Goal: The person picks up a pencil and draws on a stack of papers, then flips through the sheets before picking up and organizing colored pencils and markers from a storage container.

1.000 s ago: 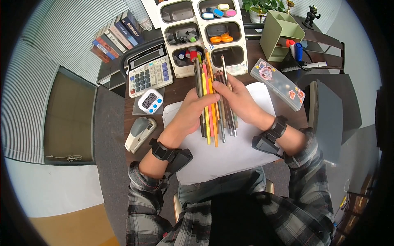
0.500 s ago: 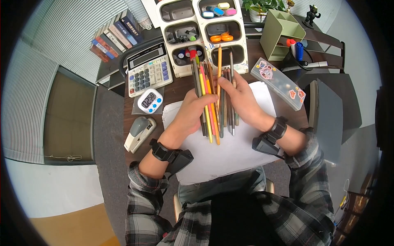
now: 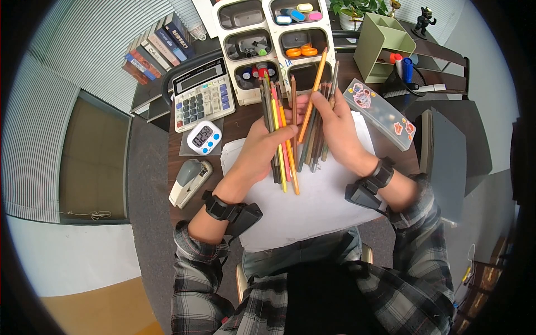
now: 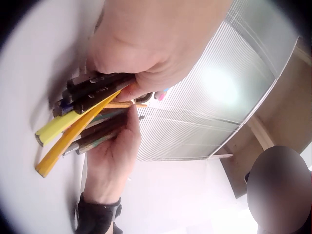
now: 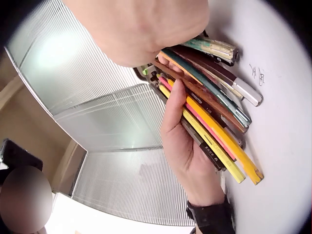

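Observation:
My left hand grips a bundle of colored pencils over the paper, its thumb across a yellow pencil and an orange one. Dark pencils lie at the bundle's outer side. To the right, my right hand holds a second bunch of mostly dark pencils. Its thumb presses an orange pencil that leans up and right. Between the two bunches stands a brown pencil. Fingertips of the right hand reach behind it toward the left bundle. White paper lies beneath both hands.
A white organizer with dark compartments of markers, highlighters and orange-handled scissors stands ahead. On the left are a calculator, a timer and a stapler. A stickered pencil case and a black pen holder are on the right.
My right hand has moved right, carrying its dark pencils and the orange pencil away from the left bundle. A gap has opened between the bunches. The left hand stays nearly in place.

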Action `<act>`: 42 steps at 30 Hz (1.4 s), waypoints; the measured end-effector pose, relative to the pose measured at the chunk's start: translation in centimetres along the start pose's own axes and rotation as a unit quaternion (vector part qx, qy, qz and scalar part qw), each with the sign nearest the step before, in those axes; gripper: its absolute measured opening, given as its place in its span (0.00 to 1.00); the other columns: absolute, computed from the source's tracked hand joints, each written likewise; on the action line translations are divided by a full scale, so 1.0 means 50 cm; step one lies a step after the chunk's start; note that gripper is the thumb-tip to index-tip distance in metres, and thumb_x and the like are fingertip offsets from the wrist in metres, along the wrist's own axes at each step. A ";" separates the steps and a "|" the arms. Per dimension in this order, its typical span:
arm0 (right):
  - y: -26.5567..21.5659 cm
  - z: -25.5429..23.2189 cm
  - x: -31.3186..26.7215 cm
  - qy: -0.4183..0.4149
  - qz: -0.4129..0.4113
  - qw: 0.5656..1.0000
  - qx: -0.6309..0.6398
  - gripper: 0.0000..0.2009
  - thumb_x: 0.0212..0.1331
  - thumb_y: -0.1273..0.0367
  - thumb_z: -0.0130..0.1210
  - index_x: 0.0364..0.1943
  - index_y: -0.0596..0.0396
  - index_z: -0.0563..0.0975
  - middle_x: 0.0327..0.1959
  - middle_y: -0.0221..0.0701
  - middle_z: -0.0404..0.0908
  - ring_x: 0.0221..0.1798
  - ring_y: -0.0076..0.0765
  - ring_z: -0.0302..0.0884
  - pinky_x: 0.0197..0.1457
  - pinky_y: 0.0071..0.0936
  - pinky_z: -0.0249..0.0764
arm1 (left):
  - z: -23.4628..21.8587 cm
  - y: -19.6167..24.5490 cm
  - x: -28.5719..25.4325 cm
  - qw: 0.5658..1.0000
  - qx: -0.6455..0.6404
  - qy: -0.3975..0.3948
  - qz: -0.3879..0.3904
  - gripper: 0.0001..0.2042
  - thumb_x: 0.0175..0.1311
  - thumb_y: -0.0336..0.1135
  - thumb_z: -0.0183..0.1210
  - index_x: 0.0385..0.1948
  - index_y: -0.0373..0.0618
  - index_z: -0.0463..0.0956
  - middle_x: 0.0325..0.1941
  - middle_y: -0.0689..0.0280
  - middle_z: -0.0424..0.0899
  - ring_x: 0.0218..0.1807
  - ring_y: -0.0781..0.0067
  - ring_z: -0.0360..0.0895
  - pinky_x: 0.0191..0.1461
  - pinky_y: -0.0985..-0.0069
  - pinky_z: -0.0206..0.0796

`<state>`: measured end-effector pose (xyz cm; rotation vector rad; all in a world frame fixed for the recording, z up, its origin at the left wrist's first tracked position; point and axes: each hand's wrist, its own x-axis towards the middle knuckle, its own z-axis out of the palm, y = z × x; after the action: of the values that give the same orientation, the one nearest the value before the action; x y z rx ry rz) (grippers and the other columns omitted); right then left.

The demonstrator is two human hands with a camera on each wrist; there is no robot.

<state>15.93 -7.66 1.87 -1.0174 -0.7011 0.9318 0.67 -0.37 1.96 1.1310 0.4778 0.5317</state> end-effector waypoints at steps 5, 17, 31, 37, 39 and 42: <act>-0.021 0.001 -0.007 0.006 0.046 0.999 0.019 0.09 0.77 0.64 0.43 0.44 0.55 0.67 0.39 0.35 0.81 0.38 0.28 0.83 0.44 0.25 0.81 | 0.009 0.006 -0.001 0.999 -0.028 0.024 -0.017 0.11 0.67 0.26 0.56 0.49 0.35 0.73 0.52 0.57 0.80 0.51 0.67 0.81 0.56 0.69 0.76; -0.033 0.003 -0.027 0.065 -0.212 0.961 -0.163 0.13 0.65 0.69 0.63 0.47 0.58 0.71 0.29 0.21 0.74 0.28 0.12 0.66 0.29 0.14 0.63 | 0.001 0.035 -0.001 0.953 -0.009 0.171 0.249 0.06 0.72 0.30 0.54 0.44 0.38 0.73 0.35 0.65 0.78 0.35 0.76 0.73 0.40 0.77 0.69; 0.003 -0.004 -0.032 0.008 -0.236 0.942 -0.237 0.13 0.58 0.69 0.68 0.42 0.59 0.77 0.24 0.24 0.76 0.25 0.12 0.63 0.26 0.16 0.61 | 0.021 -0.026 -0.004 0.904 0.308 0.126 0.268 0.16 0.62 0.33 0.66 0.48 0.36 0.76 0.32 0.64 0.83 0.31 0.81 0.76 0.37 0.79 0.70; 0.034 -0.004 -0.004 -0.004 -0.248 0.950 -0.190 0.13 0.61 0.70 0.63 0.47 0.59 0.77 0.26 0.27 0.79 0.25 0.14 0.67 0.29 0.19 0.68 | 0.024 -0.015 0.001 0.916 0.319 0.137 0.199 0.15 0.63 0.33 0.65 0.47 0.36 0.76 0.30 0.63 0.83 0.28 0.80 0.73 0.36 0.77 0.69; 0.007 -0.002 -0.018 -0.002 -0.066 0.982 -0.176 0.13 0.62 0.70 0.62 0.48 0.60 0.77 0.28 0.26 0.80 0.28 0.14 0.69 0.32 0.19 0.69 | 0.018 -0.026 0.007 0.912 0.325 0.138 0.208 0.15 0.63 0.34 0.65 0.46 0.35 0.76 0.29 0.62 0.82 0.28 0.79 0.74 0.36 0.76 0.69; 0.010 -0.001 -0.014 0.009 -0.073 0.982 -0.172 0.13 0.63 0.70 0.62 0.49 0.61 0.77 0.30 0.23 0.79 0.31 0.12 0.68 0.33 0.17 0.68 | 0.014 -0.025 0.008 0.910 0.334 0.142 0.202 0.15 0.64 0.35 0.64 0.45 0.34 0.75 0.29 0.61 0.82 0.29 0.76 0.75 0.36 0.75 0.69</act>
<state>15.49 -8.21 1.37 -1.2583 -0.9302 0.6857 1.60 -1.02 0.99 1.8451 0.7140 0.9436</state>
